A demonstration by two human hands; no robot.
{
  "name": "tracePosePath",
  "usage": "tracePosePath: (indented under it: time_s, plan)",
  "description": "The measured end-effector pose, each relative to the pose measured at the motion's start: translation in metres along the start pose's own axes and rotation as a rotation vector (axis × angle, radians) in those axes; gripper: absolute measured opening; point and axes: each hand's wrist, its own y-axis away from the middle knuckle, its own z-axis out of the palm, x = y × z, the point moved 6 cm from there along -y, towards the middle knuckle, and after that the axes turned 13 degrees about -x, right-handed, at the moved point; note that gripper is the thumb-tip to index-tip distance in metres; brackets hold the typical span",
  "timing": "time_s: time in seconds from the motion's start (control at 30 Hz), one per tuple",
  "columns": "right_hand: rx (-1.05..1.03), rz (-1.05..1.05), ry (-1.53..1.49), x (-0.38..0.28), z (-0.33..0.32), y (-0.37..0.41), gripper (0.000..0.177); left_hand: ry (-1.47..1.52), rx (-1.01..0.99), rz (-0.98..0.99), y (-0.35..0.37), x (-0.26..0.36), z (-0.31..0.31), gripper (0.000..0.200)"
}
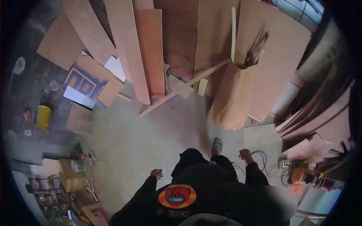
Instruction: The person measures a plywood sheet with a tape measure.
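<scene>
My left hand (156, 173) hangs beside my body over the pale floor, its fingers slightly apart and nothing in them. On the other side, my right hand (246, 155) is held out near my hip with the fingers curled; whether anything small is inside cannot be made out. A black cable (264, 160) lies on the floor just beyond it. One foot (217, 144) shows ahead of my dark clothing. Neither hand touches the boards in front of me.
Tall wooden panels (151, 52) lean ahead, with a thin wood strip (184, 88) slanting across them. A brown wrapped bundle (233, 98) stands at their right. A yellow container (43, 117) is at far left, a cardboard box (71, 177) lower left, and tools (301, 176) at right.
</scene>
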Motion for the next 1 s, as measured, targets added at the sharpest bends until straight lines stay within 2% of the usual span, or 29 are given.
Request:
tracePosePath:
  time_s: [0.03,0.07,0.1,0.13,0.2,0.23,0.27,0.3,0.33,0.4,0.43,0.5,0.53,0.57,0.63,0.67,0.73,0.77,0.8,0.83,0.9,0.97,1.0]
  plan:
    - [-0.089,-0.053,0.346,-0.002,-0.016,-0.034,0.022,0.016,0.002,0.000,0.001,-0.009,0.004,0.032]
    - [-0.184,-0.016,0.281,-0.028,-0.048,-0.058,0.025,0.095,0.049,0.070,0.002,-0.012,0.006,0.032]
    - [-0.186,-0.007,0.018,-0.045,-0.072,-0.082,0.027,0.175,0.095,0.144,0.000,-0.007,0.008,0.032]
    - [-0.174,0.000,-0.244,-0.062,-0.096,-0.105,0.029,0.342,0.075,0.048,0.008,0.001,0.020,0.032]
    - [-0.088,0.022,-0.510,-0.112,-0.135,-0.148,0.026,0.264,0.064,0.085,-0.005,0.018,0.035,0.033]
    - [-0.113,0.067,-0.313,-0.158,-0.157,-0.160,0.023,0.173,0.054,0.109,-0.011,0.018,0.040,0.034]
    - [-0.137,-0.307,-0.418,-0.159,-0.154,-0.209,0.023,0.140,-0.019,0.262,-0.022,0.025,0.044,0.035]
    - [-0.153,-0.486,-0.366,-0.179,-0.166,-0.236,0.026,0.156,-0.022,0.253,-0.029,0.022,0.040,0.035]
    - [-0.168,-0.667,-0.322,-0.221,-0.183,-0.248,0.030,-0.013,-0.079,0.447,-0.043,0.040,0.042,0.036]
    - [-0.207,-0.664,-0.015,-0.280,-0.201,-0.281,0.032,0.334,-0.078,0.311,-0.092,0.040,0.037,0.036]
    - [-0.215,-0.703,0.097,-0.310,-0.208,-0.309,0.030,0.363,-0.082,0.308,-0.078,0.057,0.049,0.036]
    - [-0.193,-0.788,0.347,-0.374,-0.225,-0.369,0.026,0.483,0.200,0.361,-0.041,0.088,0.050,0.036]
    - [-0.163,-0.841,0.480,-0.413,-0.236,-0.399,0.025,0.745,-0.242,0.520,-0.090,0.061,0.036,0.037]
    - [-0.115,-0.900,0.618,-0.452,-0.249,-0.427,0.025,0.762,-0.238,0.511,-0.076,0.066,0.047,0.037]
    - [0.043,-1.020,0.788,-0.523,-0.278,-0.473,0.025,0.598,0.223,0.341,-0.026,0.082,0.048,0.036]
    - [0.023,-1.154,0.411,-0.590,-0.318,-0.453,0.015,0.652,0.261,0.322,-0.024,0.074,0.046,0.034]
    - [0.258,-0.733,1.330,-0.649,-0.349,-0.492,0.019,0.858,0.124,0.489,-0.044,0.031,0.040,0.035]
    - [0.260,-0.742,1.331,-0.682,-0.366,-0.493,0.019,0.781,0.201,0.421,-0.016,0.043,0.052,0.032]
    - [0.303,-0.637,0.796,-0.719,-0.404,-0.493,0.027,0.804,0.425,0.397,0.005,0.036,0.067,0.024]
    - [0.320,-0.513,0.255,-0.745,-0.428,-0.499,0.036,0.874,0.129,0.432,-0.002,0.021,0.068,0.022]
    - [0.312,-0.362,-0.307,-0.765,-0.439,-0.532,0.046,0.658,0.306,0.371,0.026,0.011,0.088,0.025]
    - [0.475,-0.402,-0.318,-0.778,-0.446,-0.564,0.054,0.581,0.350,0.231,0.048,0.009,0.106,0.025]
    - [0.478,-0.398,-0.332,-0.778,-0.442,-0.571,0.054,0.586,0.344,0.172,0.056,0.010,0.116,0.025]
